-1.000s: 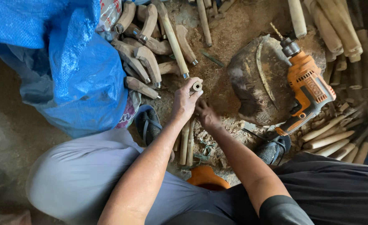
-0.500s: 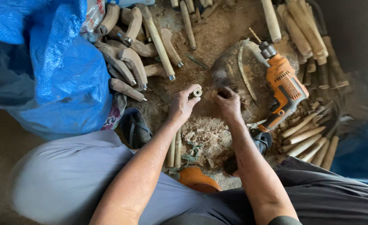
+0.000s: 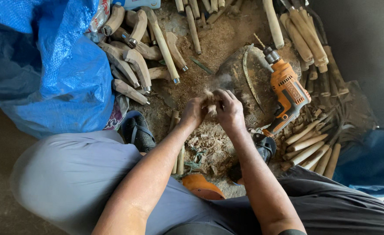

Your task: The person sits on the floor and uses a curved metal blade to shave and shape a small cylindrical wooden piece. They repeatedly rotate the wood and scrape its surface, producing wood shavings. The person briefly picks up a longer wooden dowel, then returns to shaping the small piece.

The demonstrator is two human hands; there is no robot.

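Small pale wooden piece (image 3: 209,101): pinched between the fingertips of left hand (image 3: 195,111) and right hand (image 3: 229,111), both curled closed on it. Just right of the right hand: orange power drill (image 3: 287,92) lying on a stone block (image 3: 244,82). Left of the hands: carved wooden handles (image 3: 133,65), blue tarp (image 3: 44,65). Beneath: wood shavings (image 3: 207,141).

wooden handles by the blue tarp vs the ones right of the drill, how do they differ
The wooden handles by the blue tarp are curved, darker, and several carry metal end collars. The pale sticks right of the orange drill are straighter, lighter and show no metal that I can see. The first lie fanned apart; the second lie bunched side by side. Both groups rest on the sawdust-strewn ground, away from both hands.
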